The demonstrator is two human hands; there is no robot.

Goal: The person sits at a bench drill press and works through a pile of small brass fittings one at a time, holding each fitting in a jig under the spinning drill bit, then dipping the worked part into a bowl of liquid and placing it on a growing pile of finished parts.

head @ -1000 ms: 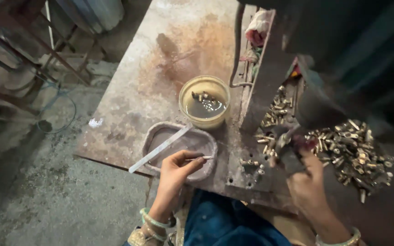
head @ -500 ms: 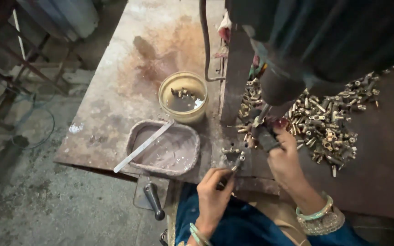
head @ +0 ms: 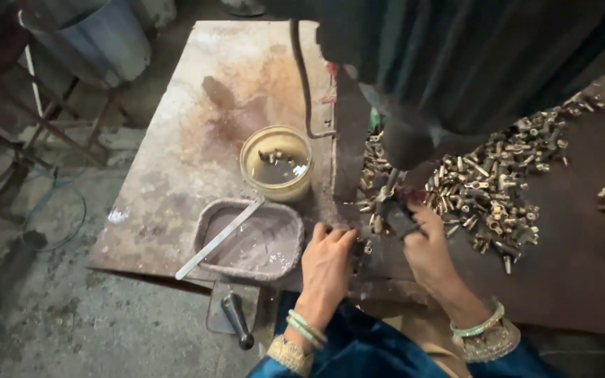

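My left hand rests palm-down at the edge of the rusty metal table, just right of a shallow rectangular tray and beside small brass pieces under the machine. Whether it holds something is hidden. My right hand is closed around a dark handle below the big dark machine. A heap of small brass fittings lies to the right of that hand.
A round yellowish bowl holds liquid and a few metal parts. A flat metal strip leans across the tray. A dark-handled tool lies below the table edge. Metal frames and a bucket stand left.
My left hand has moved from the tray rightward to the machine base and now lies flat. The view has shifted right, and my right hand stays at the handle.
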